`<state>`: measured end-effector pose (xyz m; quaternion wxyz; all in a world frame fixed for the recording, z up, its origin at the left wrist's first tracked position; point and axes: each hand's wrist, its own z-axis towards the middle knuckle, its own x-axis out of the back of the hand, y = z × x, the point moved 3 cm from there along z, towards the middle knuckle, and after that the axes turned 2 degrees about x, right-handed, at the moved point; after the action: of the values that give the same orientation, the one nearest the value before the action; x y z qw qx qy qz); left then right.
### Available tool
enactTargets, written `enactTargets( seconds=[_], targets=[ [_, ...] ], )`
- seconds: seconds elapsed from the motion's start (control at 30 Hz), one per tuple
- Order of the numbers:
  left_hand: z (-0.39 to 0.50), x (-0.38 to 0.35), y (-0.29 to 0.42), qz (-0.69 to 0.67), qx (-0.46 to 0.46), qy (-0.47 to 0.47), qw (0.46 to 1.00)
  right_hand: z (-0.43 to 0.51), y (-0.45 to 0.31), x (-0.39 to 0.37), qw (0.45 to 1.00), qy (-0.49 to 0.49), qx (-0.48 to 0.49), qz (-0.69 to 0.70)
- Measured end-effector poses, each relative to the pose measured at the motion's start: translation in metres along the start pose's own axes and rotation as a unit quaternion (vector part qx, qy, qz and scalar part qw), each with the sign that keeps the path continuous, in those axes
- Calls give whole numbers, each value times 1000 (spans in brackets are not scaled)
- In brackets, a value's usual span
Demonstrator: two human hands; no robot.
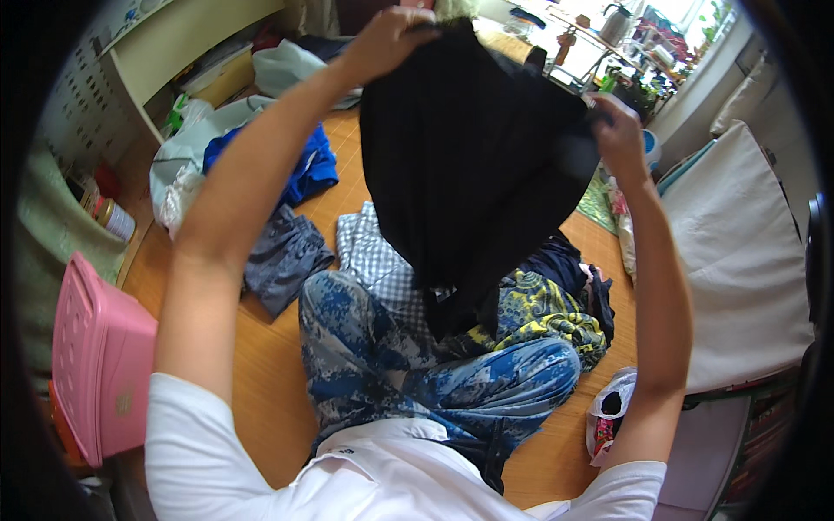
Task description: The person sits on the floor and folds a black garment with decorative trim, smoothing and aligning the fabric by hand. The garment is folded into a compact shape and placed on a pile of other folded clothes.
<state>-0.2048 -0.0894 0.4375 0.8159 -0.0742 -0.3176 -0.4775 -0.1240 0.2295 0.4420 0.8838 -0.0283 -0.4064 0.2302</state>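
A black cloth garment [475, 156] hangs spread in the air before me; its exact kind is hard to tell. My left hand [394, 39] grips its upper left edge, and my right hand [616, 127] pinches the upper right. The lower end droops above my crossed legs in blue camouflage trousers [443, 391]. Partly behind it lies a grey-and-white checked cloth [374, 254] on the floor. To its right rests a yellow-and-navy patterned garment [554, 312], with dark clothing [554, 260] heaped against it.
Grey shorts [287, 257] and blue clothing [319, 163] lie on the wooden floor [260, 384] at left. A lidded pink plastic box [111, 365] stands near my left elbow. By my right arm are a white plastic bag [609, 417] and a large pale cushion [736, 260].
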Motion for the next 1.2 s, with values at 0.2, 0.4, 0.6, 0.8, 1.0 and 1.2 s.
enactTargets(
  seconds=[0.2, 0.4, 0.6, 0.8, 1.0, 1.2],
  targets=[
    [134, 63, 53, 113, -117, 64, 985, 89, 21, 98, 973, 140, 117, -140],
    [92, 104, 116, 118, -114, 68, 984, 43, -9, 143, 976, 144, 159, -20],
    [-112, 67, 162, 30, -241, -225, 944, -141, -53, 60, 955, -239, 123, 128],
    [-283, -2, 194, -74, -124, -357, 923, -291, -69, -41, 832, -485, 46, 265],
    [-387, -4, 236, -193, 65, -489, 848, -366, -79, -69, 693, -690, 73, 193],
    [-425, 12, 251, -206, 295, -588, 724, -386, -109, -86, 568, -794, 122, 178]
  ],
)
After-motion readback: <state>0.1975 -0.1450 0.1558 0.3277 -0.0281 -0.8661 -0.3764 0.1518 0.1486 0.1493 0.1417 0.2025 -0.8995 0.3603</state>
